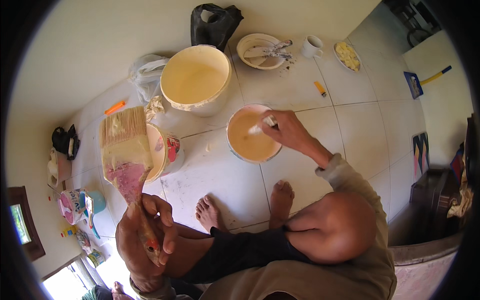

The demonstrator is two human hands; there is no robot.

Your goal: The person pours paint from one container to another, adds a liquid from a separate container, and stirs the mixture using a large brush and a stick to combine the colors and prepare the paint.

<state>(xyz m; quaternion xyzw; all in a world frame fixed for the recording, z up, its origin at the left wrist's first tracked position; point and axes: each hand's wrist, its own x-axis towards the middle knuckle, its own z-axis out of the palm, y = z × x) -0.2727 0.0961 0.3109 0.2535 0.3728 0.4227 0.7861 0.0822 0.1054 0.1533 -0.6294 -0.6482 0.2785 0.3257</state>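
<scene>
My left hand (pixel 137 242) is closed round the handle of a wide paintbrush (pixel 126 145), raised bristles up at the left. Cream paint coats its bristles, and pink stains mark its lower part. In the middle, my right hand (pixel 291 132) grips a white-smeared tool (pixel 270 121) over a round bucket (pixel 229 142) of cream paint (pixel 244 145). The tool's lower end reaches down to the paint; its kind is hidden by my fingers and blur. Behind the brush, a second tub (pixel 173 155) with a cream-coated inside stands on the floor.
Farther off stand a large cream bucket (pixel 220 97), a bowl with smeared scrapers (pixel 241 50), a mug (pixel 311 47) and a plate of yellowish pieces (pixel 346 56). An orange cutter (pixel 320 89) lies on the tiles. My bare feet (pixel 209 214) flank the near floor.
</scene>
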